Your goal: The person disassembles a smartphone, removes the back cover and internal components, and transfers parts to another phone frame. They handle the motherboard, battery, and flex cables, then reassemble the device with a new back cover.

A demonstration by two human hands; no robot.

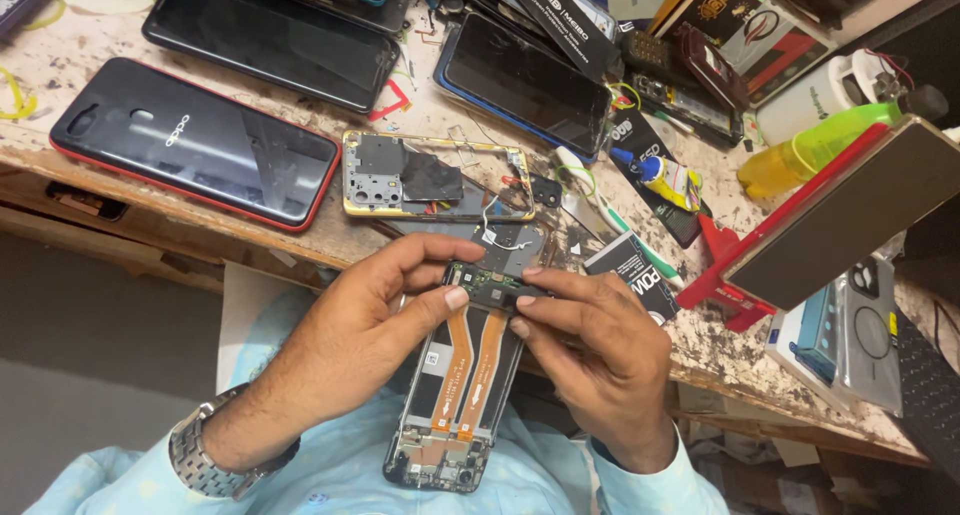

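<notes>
Nearest the head camera, an opened phone lay lengthwise over the person's lap, back cover off, two orange ribbon cables running down its middle. Its upper end reached the edge of the tabletop, seemingly so both hands could work at it close to the body. Left hand, a metal watch at its wrist, had thumb and forefinger pinched narrow on the small dark board at the phone's upper end. Right hand pinched the same board from the other side, fingers narrow, apparently steadying it. Just beyond on the tabletop lay a gold-rimmed phone frame, stripped and face up. A red-edged black phone rested well to its left.
</notes>
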